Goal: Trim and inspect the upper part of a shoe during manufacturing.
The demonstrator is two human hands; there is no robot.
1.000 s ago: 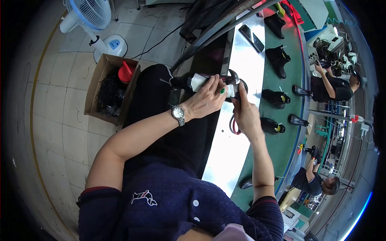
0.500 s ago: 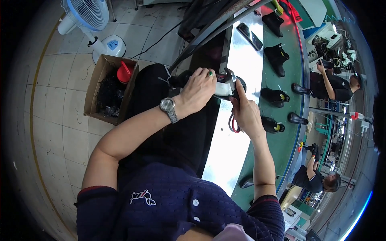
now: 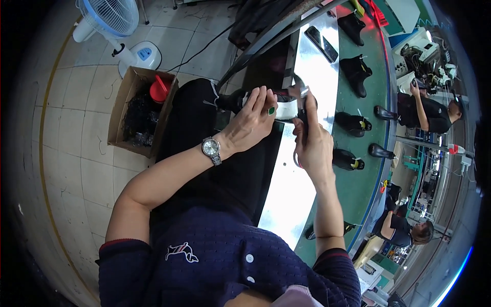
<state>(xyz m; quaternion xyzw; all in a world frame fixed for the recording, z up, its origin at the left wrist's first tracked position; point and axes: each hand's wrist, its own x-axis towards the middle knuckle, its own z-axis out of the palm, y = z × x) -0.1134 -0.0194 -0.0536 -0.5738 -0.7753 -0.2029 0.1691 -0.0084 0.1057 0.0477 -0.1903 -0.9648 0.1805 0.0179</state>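
Over my lap, at the edge of the metal bench strip, my left hand grips a black boot lying on its side. A white piece shows on the boot just beyond my fingers; its exact kind I cannot make out. My right hand is wrapped around the dark handle of a hammer. Its metal head is smeared by motion and stands above the white piece; whether it touches the boot I cannot tell. Part of the boot is hidden behind my left fingers.
A phone lies on the metal strip. Several black boots stand along the green conveyor belt. At left are a cardboard box with a red-lidded container and a fan. Two people work across the belt.
The hammer head has swung slightly up and right, tilting away from the white piece. My left hand has turned a little on the boot, and the view has shifted slightly.
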